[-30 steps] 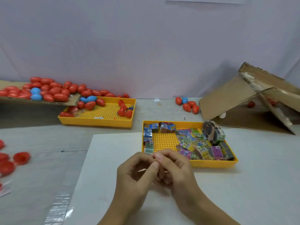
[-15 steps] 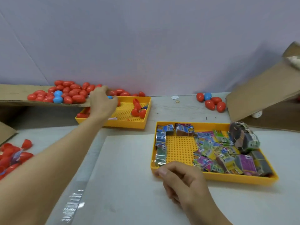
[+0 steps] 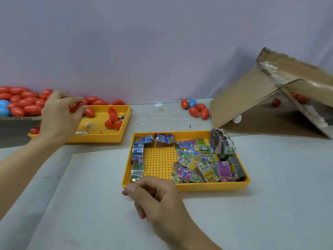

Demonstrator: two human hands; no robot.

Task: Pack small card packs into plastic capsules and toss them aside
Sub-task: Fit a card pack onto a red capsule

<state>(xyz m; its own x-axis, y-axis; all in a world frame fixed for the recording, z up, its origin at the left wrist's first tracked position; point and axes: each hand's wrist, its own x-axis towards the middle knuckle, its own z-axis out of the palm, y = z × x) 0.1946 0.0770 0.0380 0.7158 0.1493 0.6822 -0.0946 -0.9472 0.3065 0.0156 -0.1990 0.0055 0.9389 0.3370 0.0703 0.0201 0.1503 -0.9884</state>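
Head view, left hand: the left hand reaches to the far left, above the near edge of the capsule tray, with its fingers curled round a red capsule.
Head view, right hand: the right hand rests on the white sheet just in front of the card tray. Its fingers are curled under with the thumb pressed to the forefinger; whether they pinch a card pack cannot be told.
Card packs: a loose heap of colourful card packs fills the right half of the card tray, a few blue ones line its left and far edges, and wrapped bundles stand at the far right corner.
Empty capsules: a large pile of red capsules with a few blue ones lies on cardboard at the far left, and some open red halves lie in the capsule tray.
Other capsules: a small cluster sits near the far wall, and a few show under the tilted cardboard box at the right.
Progress: judging by the full heap of packs and the big stock of capsules, most of the job remains. The present cycle looks to be at its start: one capsule is in hand and not yet filled, closed or tossed.
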